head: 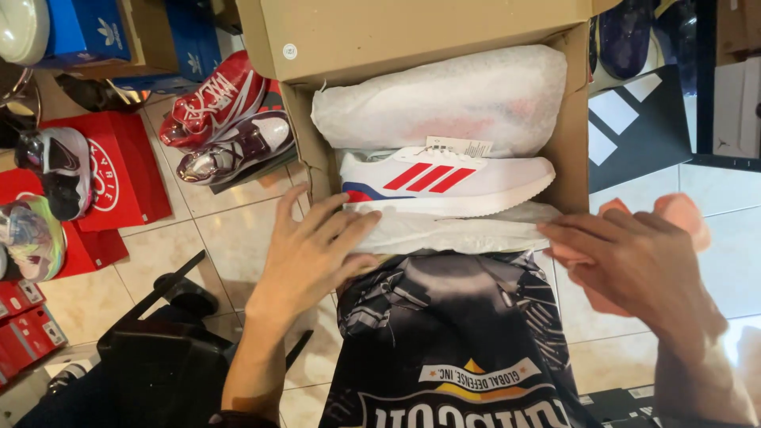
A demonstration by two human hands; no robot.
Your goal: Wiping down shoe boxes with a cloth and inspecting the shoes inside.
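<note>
Open cardboard shoebox [583, 143]: one white shoe [448, 184] lies bare, another beside it is wrapped. Left hand [313, 250] spread flat on tissue paper [460, 231] at the box's front edge; right hand [634, 265], fingers loosely open, touches the paper's other end.

One white shoe [448, 182], one wrapped shoe [444, 99], one cardboard box [412, 32], two hands [313, 254].
</note>
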